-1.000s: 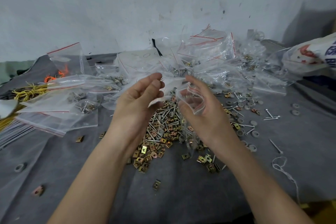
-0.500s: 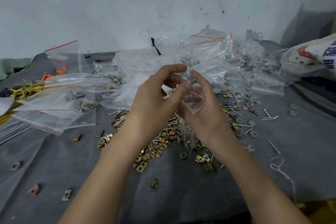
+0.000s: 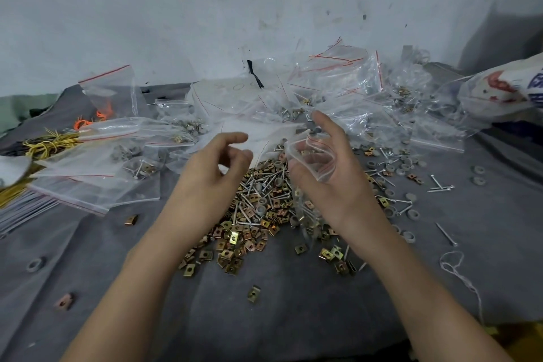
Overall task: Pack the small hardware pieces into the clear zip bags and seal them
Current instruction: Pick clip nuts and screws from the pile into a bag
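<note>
hardware pile [image 3: 258,214] loose on the cloth [image 3: 293,317] beneath your hands | left hand [image 3: 211,176] loosely curled, empty: pinch few pieces at once | right hand [image 3: 332,188] grips small zip bag [image 3: 312,156], mouth gaping: tilt it leftward | packed bags [image 3: 338,91] behind

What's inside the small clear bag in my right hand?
The small clear bag in the right hand is open-mouthed, with nothing visible near the top. Its lower end hangs before the hardware pile, so contents there cannot be told.
</note>
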The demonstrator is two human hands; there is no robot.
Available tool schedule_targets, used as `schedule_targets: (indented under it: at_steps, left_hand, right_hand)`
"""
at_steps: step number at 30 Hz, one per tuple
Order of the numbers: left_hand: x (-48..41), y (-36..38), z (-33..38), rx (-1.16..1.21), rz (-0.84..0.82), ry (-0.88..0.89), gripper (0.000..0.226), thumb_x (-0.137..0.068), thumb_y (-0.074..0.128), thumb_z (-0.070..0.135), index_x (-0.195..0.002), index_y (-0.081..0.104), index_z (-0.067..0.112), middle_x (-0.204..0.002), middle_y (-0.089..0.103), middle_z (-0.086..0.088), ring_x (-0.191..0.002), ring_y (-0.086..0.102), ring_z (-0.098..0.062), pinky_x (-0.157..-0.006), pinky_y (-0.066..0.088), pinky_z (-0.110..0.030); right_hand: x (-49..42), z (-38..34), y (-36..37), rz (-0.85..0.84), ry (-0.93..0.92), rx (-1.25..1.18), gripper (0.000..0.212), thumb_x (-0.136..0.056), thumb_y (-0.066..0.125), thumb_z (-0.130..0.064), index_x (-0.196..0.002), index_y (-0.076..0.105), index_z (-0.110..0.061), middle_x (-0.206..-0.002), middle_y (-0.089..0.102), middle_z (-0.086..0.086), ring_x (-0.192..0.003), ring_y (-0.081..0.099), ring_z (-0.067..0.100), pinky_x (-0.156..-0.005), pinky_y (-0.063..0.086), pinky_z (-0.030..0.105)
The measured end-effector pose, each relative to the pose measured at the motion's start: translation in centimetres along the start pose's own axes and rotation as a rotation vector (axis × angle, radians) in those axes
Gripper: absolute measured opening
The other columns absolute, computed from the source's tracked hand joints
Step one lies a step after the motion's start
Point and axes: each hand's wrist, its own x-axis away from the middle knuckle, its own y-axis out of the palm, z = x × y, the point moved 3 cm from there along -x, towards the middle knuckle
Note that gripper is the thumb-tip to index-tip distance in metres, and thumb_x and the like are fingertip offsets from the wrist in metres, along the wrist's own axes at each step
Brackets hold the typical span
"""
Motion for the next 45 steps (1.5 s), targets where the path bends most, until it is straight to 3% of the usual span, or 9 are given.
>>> schedule_targets:
  at_steps: [5,8,13,17,22,29,36,41,45]
  left_hand:
    - [1.4,-0.7,-2.9,-0.287,-0.137,0.022,0.025,-0.098,0.05,0.043,-0.121,0.057,0.036,-0.083,0.063,0.02,-0.074,0.06,0.003,-0.061,0.042,-0.009]
    - [2.0,-0.8,-4.3,-0.463,-0.227,0.059,0.023,-0.098,0.049,0.043,-0.119,0.059,0.037,-0.095,0.06,0.025,-0.085,0.058,0.008,-0.068,0.038,-0.004]
    - [2.1,-0.2,-5.0,-0.538,-0.279,0.131,0.025,-0.1,0.051,0.033,-0.12,0.065,0.028,-0.112,0.056,0.009,-0.11,0.051,-0.011,-0.094,0.041,-0.026]
    - [2.1,1.5,-4.4,-0.701,-0.366,0.197,0.032,-0.101,0.045,0.042,-0.126,0.062,0.033,-0.119,0.053,0.008,-0.114,0.046,-0.017,-0.102,0.035,-0.035]
    - [1.6,2.0,-4.4,-0.797,-0.415,0.145,0.03,-0.1,0.046,0.046,-0.124,0.059,0.035,-0.124,0.05,0.011,-0.12,0.041,-0.016,-0.104,0.032,-0.034]
    - [1.6,1.3,-4.4,-0.812,-0.338,0.185,0.016,-0.099,0.049,0.041,-0.099,0.056,0.027,-0.104,0.057,0.01,-0.103,0.047,-0.015,-0.089,0.041,-0.032]
    - [1.1,0.4,-4.6,-0.18,-0.119,-0.114,0.01,-0.097,0.059,0.032,-0.092,0.064,0.025,-0.084,0.07,0.009,-0.076,0.062,-0.002,-0.069,0.047,-0.018]
    - [0.5,0.0,-5.2,0.687,-0.003,-0.515,0.019,-0.1,0.054,0.02,-0.102,0.068,0.008,-0.073,0.062,0.003,-0.066,0.053,-0.007,-0.061,0.048,-0.021]
    - [0.3,-0.1,-5.7,0.908,0.039,-0.684,0.019,-0.1,0.053,0.019,-0.1,0.069,0.009,-0.07,0.06,0.003,-0.059,0.054,-0.004,-0.053,0.051,-0.017]
  right_hand:
    - [0.0,-0.1,0.2,-0.007,0.001,0.007,0.069,-0.093,0.07,-0.034,-0.147,0.031,-0.049,-0.115,0.062,-0.019,-0.108,0.056,-0.012,-0.086,0.039,0.0]
    - [-0.1,-0.1,0.3,-0.006,-0.002,0.003,0.069,-0.093,0.07,-0.032,-0.147,0.032,-0.048,-0.11,0.062,-0.024,-0.107,0.056,-0.013,-0.086,0.039,-0.001]
    - [-0.1,-0.2,0.6,-0.014,0.002,0.015,0.069,-0.093,0.07,-0.031,-0.146,0.03,-0.05,-0.111,0.058,-0.033,-0.107,0.053,-0.017,-0.085,0.039,-0.002]
    - [-0.1,-0.4,0.8,-0.018,0.004,0.013,0.07,-0.093,0.07,-0.031,-0.148,0.03,-0.048,-0.114,0.061,-0.022,-0.11,0.053,-0.015,-0.088,0.041,0.003]
    - [-0.1,-0.4,0.7,-0.006,0.0,0.007,0.068,-0.093,0.071,-0.029,-0.148,0.034,-0.044,-0.11,0.062,-0.023,-0.107,0.055,-0.014,-0.085,0.038,-0.001]
    - [0.0,-0.2,0.6,-0.004,-0.007,0.007,0.068,-0.094,0.071,-0.027,-0.148,0.033,-0.044,-0.109,0.061,-0.027,-0.106,0.055,-0.014,-0.084,0.039,-0.001]
    - [-0.1,-0.1,0.7,-0.015,-0.007,0.003,0.068,-0.094,0.069,-0.029,-0.148,0.031,-0.045,-0.113,0.058,-0.03,-0.108,0.054,-0.014,-0.083,0.038,-0.002]
    - [0.0,-0.3,0.6,-0.011,0.0,0.004,0.066,-0.095,0.069,-0.028,-0.141,0.029,-0.052,-0.113,0.06,-0.023,-0.107,0.053,-0.018,-0.082,0.036,-0.004]
    - [0.0,-0.5,0.6,-0.014,0.005,-0.002,0.067,-0.094,0.069,-0.029,-0.144,0.031,-0.051,-0.113,0.06,-0.023,-0.106,0.054,-0.016,-0.082,0.041,0.0]
